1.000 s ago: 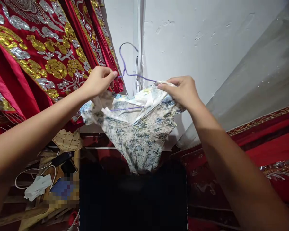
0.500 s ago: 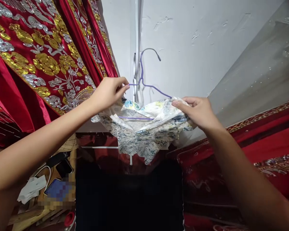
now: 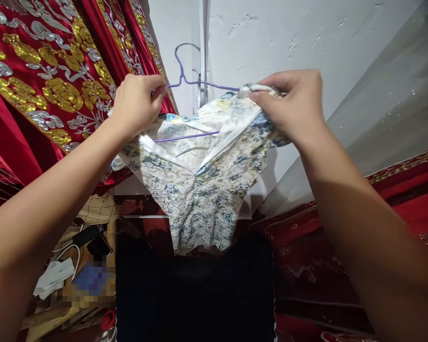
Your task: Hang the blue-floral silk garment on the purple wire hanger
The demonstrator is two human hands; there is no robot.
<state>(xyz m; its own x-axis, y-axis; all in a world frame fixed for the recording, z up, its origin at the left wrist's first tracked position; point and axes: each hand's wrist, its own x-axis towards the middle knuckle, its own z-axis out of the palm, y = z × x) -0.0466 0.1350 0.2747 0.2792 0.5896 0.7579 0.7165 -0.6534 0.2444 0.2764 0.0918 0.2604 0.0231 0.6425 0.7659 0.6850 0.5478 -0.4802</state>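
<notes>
A floral top (image 3: 214,199), white with blue and yellow print, hangs spread out in front of me with its V-neck towards me. Inside it sits a purple wire clothes hanger (image 3: 214,85); its hook points up and its bottom bar shows through the neck opening. My left hand (image 3: 139,99) is closed around the hanger's left arm, near the top's left shoulder. With thumb and fingers, my right hand (image 3: 294,102) pinches the top's right shoulder over the hanger's right end. The tip of that end is hidden by cloth and fingers.
Red cloth with gold and silver embroidery (image 3: 62,95) hangs at the left. Behind is a white wall (image 3: 257,42); clear plastic sheeting (image 3: 378,104) covers the right. At lower left, a wooden surface carries a white paper (image 3: 55,278), a dark phone (image 3: 99,246) and cables.
Both hands have risen with the hanger and top, and the hanger's hook has shifted left. The top's front now hangs longer and flatter, with more of its print showing.
</notes>
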